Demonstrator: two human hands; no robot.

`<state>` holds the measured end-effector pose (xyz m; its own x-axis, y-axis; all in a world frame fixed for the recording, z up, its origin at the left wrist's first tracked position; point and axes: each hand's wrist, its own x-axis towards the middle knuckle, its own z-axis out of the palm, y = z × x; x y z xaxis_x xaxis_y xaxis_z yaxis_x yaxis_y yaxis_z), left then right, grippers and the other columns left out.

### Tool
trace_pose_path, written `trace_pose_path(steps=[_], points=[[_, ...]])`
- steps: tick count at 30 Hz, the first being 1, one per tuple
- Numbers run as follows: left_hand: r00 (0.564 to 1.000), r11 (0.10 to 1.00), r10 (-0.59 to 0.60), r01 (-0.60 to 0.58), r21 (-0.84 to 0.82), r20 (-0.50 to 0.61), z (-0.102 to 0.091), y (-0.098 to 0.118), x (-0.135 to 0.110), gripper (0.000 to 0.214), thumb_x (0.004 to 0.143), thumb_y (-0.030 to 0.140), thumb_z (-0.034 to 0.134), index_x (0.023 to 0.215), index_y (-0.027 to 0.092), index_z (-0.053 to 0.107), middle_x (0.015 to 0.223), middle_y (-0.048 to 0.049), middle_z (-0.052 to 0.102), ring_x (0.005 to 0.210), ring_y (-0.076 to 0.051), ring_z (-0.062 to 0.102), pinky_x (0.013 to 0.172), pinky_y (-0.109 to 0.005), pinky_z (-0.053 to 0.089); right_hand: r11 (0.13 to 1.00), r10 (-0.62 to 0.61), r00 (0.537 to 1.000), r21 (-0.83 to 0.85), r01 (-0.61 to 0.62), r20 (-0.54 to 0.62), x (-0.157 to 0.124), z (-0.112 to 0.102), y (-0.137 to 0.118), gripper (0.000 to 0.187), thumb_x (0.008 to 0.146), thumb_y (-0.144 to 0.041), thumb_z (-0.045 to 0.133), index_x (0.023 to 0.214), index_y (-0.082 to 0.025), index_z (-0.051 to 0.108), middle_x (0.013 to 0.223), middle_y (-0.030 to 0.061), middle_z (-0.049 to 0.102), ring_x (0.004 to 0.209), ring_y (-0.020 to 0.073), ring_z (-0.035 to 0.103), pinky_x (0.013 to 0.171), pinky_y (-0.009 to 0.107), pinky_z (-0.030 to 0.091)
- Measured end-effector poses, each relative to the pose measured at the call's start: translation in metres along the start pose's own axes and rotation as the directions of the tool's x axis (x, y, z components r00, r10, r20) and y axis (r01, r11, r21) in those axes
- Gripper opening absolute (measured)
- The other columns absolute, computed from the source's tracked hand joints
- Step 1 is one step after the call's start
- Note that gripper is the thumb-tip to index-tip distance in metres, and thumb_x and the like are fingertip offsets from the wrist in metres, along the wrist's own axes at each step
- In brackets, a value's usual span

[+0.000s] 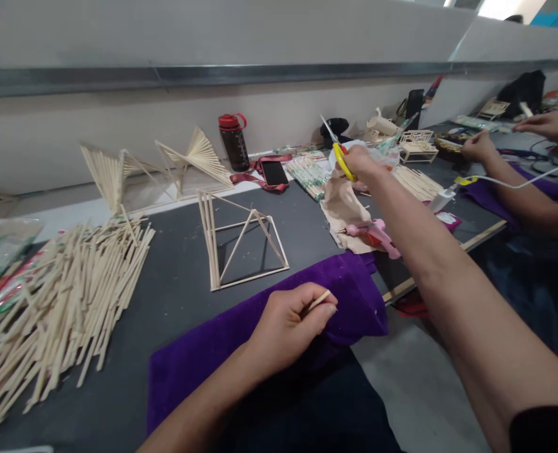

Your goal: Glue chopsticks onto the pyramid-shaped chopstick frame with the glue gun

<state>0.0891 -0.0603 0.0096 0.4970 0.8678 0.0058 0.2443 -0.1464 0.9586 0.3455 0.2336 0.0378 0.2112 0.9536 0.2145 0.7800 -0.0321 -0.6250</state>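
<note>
- A short wooden stick (319, 300) sits in the left hand (290, 318), above the purple cloth (203, 352); the thumb and forefinger are pinched together on it.
- The right hand (360, 162) reaches out across the table, its fingers closed about the yellow handles of the scissors (342, 162); the blades point up and away, but whether the fingers pass through the loops I cannot tell.
- The purple cloth lies along the near table edge, partly over the person's lap.
- Just beyond the cloth, an open frame of wooden sticks (237, 248) stands on the dark tabletop (175, 270), with slanting sticks meeting at a peak.
- Below the right forearm, a pink glue gun (377, 231) lies partly on a crumpled tan cloth (345, 207).
- To the left spreads a large heap of loose sticks (78, 296).
- Farther back are fanned stick structures (196, 157), a dark bottle with a red lid (235, 148), and a smartphone (274, 173) beside a reddish lanyard (260, 165).
- At far right, a co-worker's hands (479, 148) are raised over the table.
</note>
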Motion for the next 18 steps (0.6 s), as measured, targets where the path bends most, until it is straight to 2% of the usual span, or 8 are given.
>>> trace_pose_path(steps=[2, 7, 11, 18], points=[[1.0, 1.0, 0.016, -0.016, 0.019, 0.012, 0.0, -0.001, 0.0, 0.015, 0.088, 0.026, 0.06, 0.088, 0.014, 0.069, 0.062, 0.0033, 0.055, 0.056, -0.008, 0.048, 0.056, -0.019, 0.037, 0.998, 0.031, 0.999, -0.058, -0.03, 0.007, 0.013, 0.014, -0.012, 0.027, 0.09, -0.026, 0.057, 0.106, -0.007, 0.068, 0.097, 0.0163, 0.069, 0.095, 0.0299, 0.067, 0.08, 0.039, 0.055], [0.999, 1.0, 0.023, -0.024, 0.02, 0.033, 0.001, 0.0, 0.001, 0.013, 0.088, 0.022, 0.06, 0.087, 0.013, 0.069, 0.061, 0.0044, 0.053, 0.053, -0.006, 0.041, 0.052, -0.018, 0.033, 0.988, -0.022, 0.997, -0.153, 0.032, 0.067, 0.029, 0.04, -0.026, 0.032, 0.089, -0.027, 0.06, 0.115, -0.01, 0.066, 0.117, 0.0177, 0.067, 0.105, 0.0286, 0.065, 0.086, 0.037, 0.053], [0.999, 0.999, 0.035, -0.037, 0.038, 0.034, 0.0, 0.0, 0.001, 0.013, 0.088, 0.021, 0.059, 0.088, 0.013, 0.069, 0.06, 0.0043, 0.054, 0.053, -0.006, 0.041, 0.052, -0.017, 0.033, 0.978, 0.034, 0.992, -0.211, -0.008, 0.12, 0.032, 0.052, -0.018, 0.031, 0.082, -0.03, 0.068, 0.104, -0.009, 0.069, 0.107, 0.0196, 0.07, 0.1, 0.031, 0.067, 0.086, 0.037, 0.053], [0.997, 0.995, 0.04, -0.046, 0.088, 0.067, 0.003, 0.0, 0.001, 0.013, 0.089, 0.02, 0.058, 0.089, 0.014, 0.07, 0.063, 0.0025, 0.059, 0.054, -0.006, 0.047, 0.053, -0.017, 0.035, 0.951, 0.122, 0.986, -0.299, -0.082, 0.116, 0.031, 0.059, -0.001, 0.025, 0.072, -0.023, 0.073, 0.092, -0.008, 0.072, 0.092, 0.0183, 0.071, 0.09, 0.0303, 0.067, 0.077, 0.035, 0.054]])
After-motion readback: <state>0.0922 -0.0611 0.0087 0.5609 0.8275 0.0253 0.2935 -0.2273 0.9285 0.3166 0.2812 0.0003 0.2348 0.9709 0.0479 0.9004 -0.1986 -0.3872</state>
